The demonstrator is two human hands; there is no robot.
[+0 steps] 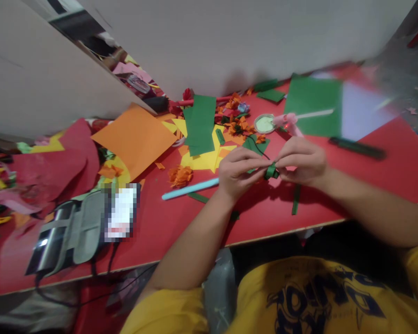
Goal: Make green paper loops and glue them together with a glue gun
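Note:
Between both hands, a little above the red tabletop, is a small folded piece of green paper (pixel 272 171). My left hand (pixel 238 169) pinches it from the left, fingertips closed at its upper edge. From the other side my right hand (pixel 301 160) pinches it with thumb and fingers. The inner fingertips nearly meet and cover part of the paper. Under my left wrist lies a light-blue stick (pixel 190 189), partly hidden by the hand. A narrow green paper strip (pixel 296 200) rests below my right hand.
Orange paper flowers (pixel 180 176), an orange sheet (pixel 135 139) and green sheets (pixel 200 125) lie left and behind. A round dish (pixel 264 123) and pink glue gun (pixel 288 121) stand behind my hands. A dark cutter-like tool (pixel 357 147) lies right; an open grey case (pixel 90 227) sits left.

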